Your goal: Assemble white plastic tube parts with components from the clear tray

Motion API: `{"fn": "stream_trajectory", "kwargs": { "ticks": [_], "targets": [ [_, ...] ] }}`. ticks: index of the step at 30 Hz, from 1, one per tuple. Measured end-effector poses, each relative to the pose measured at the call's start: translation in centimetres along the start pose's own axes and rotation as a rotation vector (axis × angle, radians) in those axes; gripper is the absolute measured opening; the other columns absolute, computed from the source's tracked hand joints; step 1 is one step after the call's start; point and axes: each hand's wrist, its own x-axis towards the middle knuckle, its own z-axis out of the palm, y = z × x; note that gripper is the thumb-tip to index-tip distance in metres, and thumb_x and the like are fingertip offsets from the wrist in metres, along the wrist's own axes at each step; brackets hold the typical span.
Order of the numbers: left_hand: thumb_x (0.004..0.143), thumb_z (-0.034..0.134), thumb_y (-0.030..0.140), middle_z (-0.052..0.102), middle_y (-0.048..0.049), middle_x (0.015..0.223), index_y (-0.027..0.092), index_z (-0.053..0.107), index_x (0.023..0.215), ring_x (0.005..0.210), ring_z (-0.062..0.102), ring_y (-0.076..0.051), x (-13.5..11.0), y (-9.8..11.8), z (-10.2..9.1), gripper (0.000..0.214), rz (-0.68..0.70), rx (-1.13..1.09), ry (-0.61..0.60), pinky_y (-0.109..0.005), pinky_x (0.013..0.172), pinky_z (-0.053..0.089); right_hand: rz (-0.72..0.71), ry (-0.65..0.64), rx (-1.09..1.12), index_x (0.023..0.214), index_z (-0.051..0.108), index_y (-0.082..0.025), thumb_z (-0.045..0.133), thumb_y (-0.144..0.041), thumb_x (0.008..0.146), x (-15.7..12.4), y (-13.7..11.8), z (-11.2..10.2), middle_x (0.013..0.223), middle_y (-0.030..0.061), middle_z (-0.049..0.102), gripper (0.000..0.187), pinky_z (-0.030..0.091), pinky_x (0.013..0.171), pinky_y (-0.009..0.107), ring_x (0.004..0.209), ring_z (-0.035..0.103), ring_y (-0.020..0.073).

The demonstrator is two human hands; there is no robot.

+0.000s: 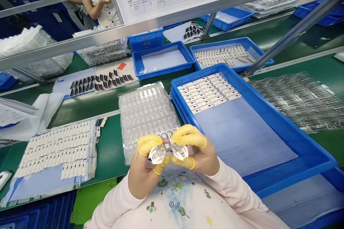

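My left hand (143, 166), with yellow finger covers, is closed on a small white plastic part (158, 155) whose rounded end faces me. A similar white plastic piece (180, 152) sits between the thumb and fingers of my right hand (201, 152), which also wears yellow covers. Both hands are close together in front of my body, their pieces side by side. Just beyond them lies a stack of clear plastic blister trays (147, 111), with a few white parts in the near and far pockets. The inner detail of the held pieces is too small to make out.
To the right stands a large blue tray (268, 125) holding rows of white parts (205, 94). More white parts (77, 146) lie in rows at left. Dark curved pieces (102, 82) and blue bins (163, 73) are farther back. A metal frame (295, 25) crosses above. A co-worker (103, 7) stands opposite.
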Motion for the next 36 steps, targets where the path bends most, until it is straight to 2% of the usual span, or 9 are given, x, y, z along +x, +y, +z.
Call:
{"fn": "stream_trajectory", "kwargs": {
  "ticks": [3,6,9,12,18,23,27,30,36],
  "targets": [
    [0.089,0.07,0.019,0.067,-0.0051,0.103,0.025,0.058,0.119,0.097,0.066,-0.021,-0.1,-0.1,-0.1,0.033,-0.066,-0.065,0.004,-0.038,0.088,0.055,0.039,0.034,0.007,0.097,0.062,-0.024,0.076,-0.024,0.085,-0.3,-0.3,-0.2,0.081,0.0011,0.061,0.019,0.055,0.062,0.029,0.069,0.062,0.0152],
    [0.088,0.069,0.016,0.067,-0.0047,0.102,0.024,0.059,0.118,0.098,0.065,-0.02,0.0,0.1,-0.2,0.032,-0.027,-0.023,0.005,-0.035,0.088,0.054,-0.001,0.007,-0.011,0.088,0.059,-0.024,0.072,-0.027,0.088,-0.5,-1.1,-0.4,0.097,0.0047,0.063,0.013,0.055,0.056,0.027,0.066,0.061,0.0121],
    [0.089,0.066,0.012,0.067,-0.0045,0.102,0.022,0.058,0.118,0.098,0.064,-0.018,0.3,0.3,-0.2,0.032,0.039,0.059,0.006,-0.032,0.087,0.053,-0.14,-0.166,-0.019,0.089,0.058,-0.025,0.066,-0.027,0.091,-0.3,-1.8,-0.5,0.109,0.0064,0.069,0.009,0.054,0.053,0.026,0.06,0.06,0.0103],
    [0.089,0.065,0.011,0.068,-0.0046,0.103,0.022,0.058,0.12,0.098,0.064,-0.018,0.3,0.4,-0.2,0.033,0.034,0.098,0.006,-0.031,0.086,0.052,-0.27,-0.286,-0.093,0.091,0.057,-0.023,0.066,-0.024,0.091,-0.1,-1.8,-0.3,0.093,0.0051,0.076,0.008,0.05,0.049,0.028,0.054,0.058,0.0116],
    [0.093,0.065,0.023,0.068,-0.0049,0.103,0.023,0.06,0.117,0.097,0.065,-0.019,0.3,0.2,-0.3,0.025,0.001,0.099,0.003,-0.032,0.086,0.052,-0.175,-0.08,-0.166,0.095,0.059,-0.024,0.067,-0.019,0.089,-0.2,-0.8,-0.3,0.097,0.0068,0.076,0.012,0.049,0.052,0.028,0.055,0.06,0.0115],
    [0.092,0.066,0.024,0.068,-0.0044,0.099,0.024,0.063,0.113,0.094,0.065,-0.019,0.3,0.5,-0.2,0.021,-0.085,-0.02,-0.039,-0.032,0.085,0.052,-0.242,-0.224,-0.014,0.096,0.058,-0.023,0.068,-0.024,0.088,-0.4,-1.0,-0.2,0.095,0.0062,0.075,0.013,0.049,0.051,0.028,0.055,0.059,0.0122],
    [0.09,0.069,0.038,0.067,-0.0053,0.098,0.024,0.065,0.116,0.088,0.066,-0.019,-0.1,0.7,-0.2,0.03,-0.444,-0.442,-0.141,-0.032,0.082,0.053,-0.021,-0.075,-0.005,0.1,0.059,-0.025,0.064,-0.024,0.092,-0.4,-0.6,-0.2,0.117,0.0088,0.069,0.009,0.057,0.068,0.029,0.079,0.068,0.0141],
    [0.086,0.074,0.04,0.069,-0.0019,0.084,0.027,0.062,0.125,0.079,0.065,-0.016,-0.3,0.5,-0.1,0.042,-0.679,-0.78,-0.2,-0.03,0.077,0.052,0.195,0.055,-0.042,0.098,0.064,-0.025,0.065,-0.022,0.091,-0.4,-0.1,-0.5,0.109,0.0072,0.065,0.008,0.056,0.078,0.033,0.093,0.066,0.0183],
    [0.08,0.079,0.043,0.066,-0.002,0.085,0.023,0.071,0.111,0.066,0.058,-0.011,0.5,0.2,0.1,0.038,-0.737,-1.008,-0.101,-0.024,0.063,0.045,0.678,0.08,0.366,0.086,0.069,-0.022,0.075,-0.039,0.086,-0.3,0.1,-0.5,0.074,0.0008,0.065,0.018,0.054,0.057,0.026,0.063,0.062,0.0133]
  ]
}}
